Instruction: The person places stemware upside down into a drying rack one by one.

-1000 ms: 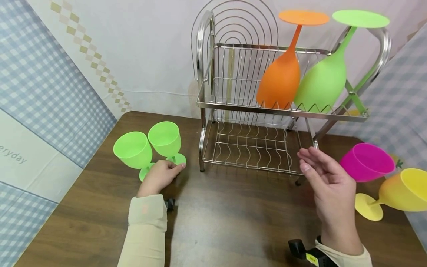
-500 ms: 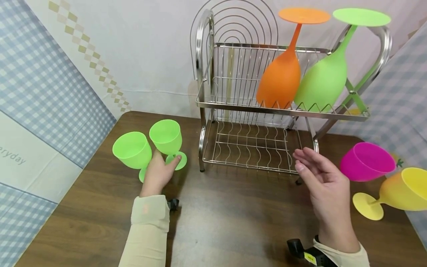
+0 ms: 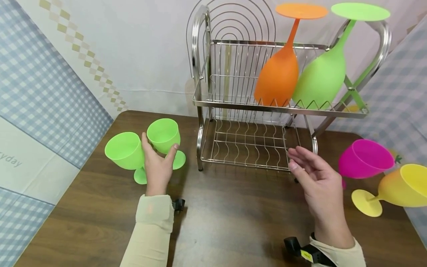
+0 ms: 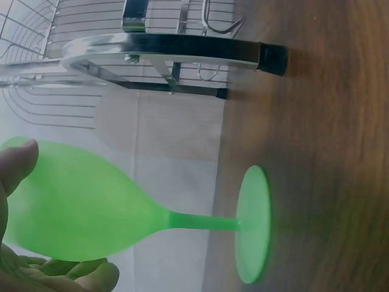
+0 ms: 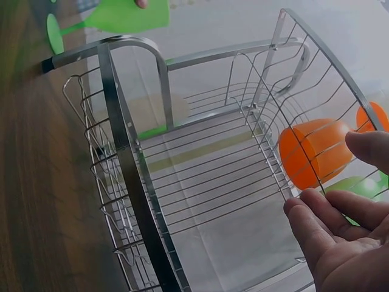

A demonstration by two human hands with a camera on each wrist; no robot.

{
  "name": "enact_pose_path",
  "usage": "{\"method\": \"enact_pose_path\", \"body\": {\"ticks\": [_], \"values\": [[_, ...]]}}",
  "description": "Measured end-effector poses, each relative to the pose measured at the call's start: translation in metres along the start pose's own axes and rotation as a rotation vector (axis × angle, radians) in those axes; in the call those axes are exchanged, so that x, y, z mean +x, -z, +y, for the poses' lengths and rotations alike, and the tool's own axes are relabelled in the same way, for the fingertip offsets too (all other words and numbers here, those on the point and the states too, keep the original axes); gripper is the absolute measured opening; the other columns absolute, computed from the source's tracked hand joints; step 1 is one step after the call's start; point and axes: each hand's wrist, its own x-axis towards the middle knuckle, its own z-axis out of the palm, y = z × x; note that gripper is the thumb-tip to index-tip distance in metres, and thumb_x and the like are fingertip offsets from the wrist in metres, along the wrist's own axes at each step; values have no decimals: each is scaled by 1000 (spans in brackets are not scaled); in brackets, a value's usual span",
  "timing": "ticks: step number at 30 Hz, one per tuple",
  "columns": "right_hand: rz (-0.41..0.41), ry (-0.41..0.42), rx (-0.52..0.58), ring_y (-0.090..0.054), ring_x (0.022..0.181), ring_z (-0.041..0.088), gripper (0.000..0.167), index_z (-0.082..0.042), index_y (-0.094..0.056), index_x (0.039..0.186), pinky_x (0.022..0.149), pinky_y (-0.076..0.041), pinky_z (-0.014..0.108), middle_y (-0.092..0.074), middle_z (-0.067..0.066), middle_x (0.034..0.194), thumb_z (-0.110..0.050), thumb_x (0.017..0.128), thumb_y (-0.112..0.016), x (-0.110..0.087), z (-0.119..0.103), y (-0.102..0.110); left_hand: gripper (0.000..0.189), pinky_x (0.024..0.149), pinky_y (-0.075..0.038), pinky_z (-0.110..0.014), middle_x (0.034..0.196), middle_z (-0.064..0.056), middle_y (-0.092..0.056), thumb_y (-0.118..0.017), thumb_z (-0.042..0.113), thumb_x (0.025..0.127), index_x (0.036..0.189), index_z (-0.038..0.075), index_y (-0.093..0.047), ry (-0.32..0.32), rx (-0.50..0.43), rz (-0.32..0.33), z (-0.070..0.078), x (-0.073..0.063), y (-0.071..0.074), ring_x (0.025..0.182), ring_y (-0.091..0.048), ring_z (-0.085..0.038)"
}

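Observation:
Two light green goblets stand upright on the left part of the table. My left hand (image 3: pixel 157 170) has its thumb on one side and its fingers on the other side of the bowl of the right-hand green goblet (image 3: pixel 163 136). The left wrist view shows that goblet's stem and round foot (image 4: pixel 253 225), with the thumb (image 4: pixel 21 163) against the bowl. Just left of the hand is the other green goblet (image 3: pixel 122 151). My right hand (image 3: pixel 321 189) hovers before the rack with fingers loosely bent, holding nothing.
A two-tier metal dish rack (image 3: pixel 233 106) stands at the back. An orange goblet (image 3: pixel 278 78) and a green goblet (image 3: pixel 320 76) sit upside down on its upper tier. To the right are a magenta goblet (image 3: pixel 363 163) and a yellow goblet (image 3: pixel 397 187).
My left hand has risen from the green goblets' feet to the right one's bowl, thumb and fingers now around it. My right hand has drifted slightly left.

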Motion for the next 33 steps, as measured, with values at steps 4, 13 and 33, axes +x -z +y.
{"method": "enact_pose_path", "body": {"ticks": [4,13,33], "values": [[-12,6,-29,-69,106,19,39,7,-63,127,89,-55,20,-73,11,114,15,88,-65,0,0,-1,97,116,-33,-46,154,-10,-39,-82,26,84,158,15,-21,-20,-17,-12,3,1,3,140,-40,-25],[-22,15,-25,-69,107,19,39,8,-63,127,88,-55,20,-73,11,114,15,89,-65,-1,1,-1,88,105,-45,-42,141,-10,-53,-86,27,80,152,14,-35,35,-7,-89,16,-2,16,128,-52,-26],[-64,28,-48,-68,109,19,38,7,-63,127,90,-54,21,-72,12,116,13,89,-65,-4,0,-3,88,93,-48,-41,127,-14,-58,-77,50,84,151,12,-35,113,27,-224,34,-8,27,110,-56,-27]]}}
